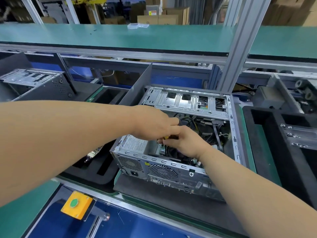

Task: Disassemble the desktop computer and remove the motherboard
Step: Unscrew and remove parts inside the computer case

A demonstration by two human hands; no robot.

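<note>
The case (171, 162) lies open on the tabletop (154, 194), side panel off; the motherboard (162, 149) sits deep inside, mostly hidden; the right hand (187, 143) grips a yellow-handled screwdriver (166, 137), the left hand (154, 124) curls over its top; likely unscrewing; next calls for steady downward pressure.
</note>
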